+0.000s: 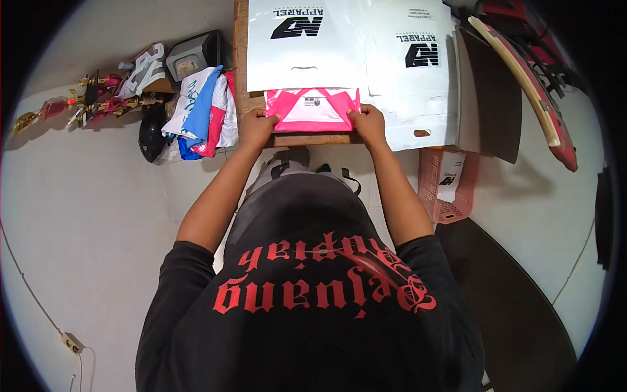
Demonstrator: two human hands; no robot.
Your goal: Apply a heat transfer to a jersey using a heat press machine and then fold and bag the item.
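Right now both hands grip one folded pink garment (312, 110): the left hand (257, 128) pinches its near left corner and the right hand (368, 124) its near right corner, fingers closed on the cloth, the two hands set apart by the garment's width. The garment lies flat at the near edge of a small wooden table (312, 139), and its far end sits under or inside the mouth of a white plastic bag (302, 46) with a cut-out handle. From how it lies, the garment looks already folded and partly slid into the bag; I cannot tell whether it is truly within the opening or merely beneath it, and most of it remains outside. Just beside, to the right, more white bags (418, 72) are stacked. To the left a heap of coloured clothes (201, 111) rests near a dark helmet (152, 132). A pink crate (444, 186) stands on the floor at right.
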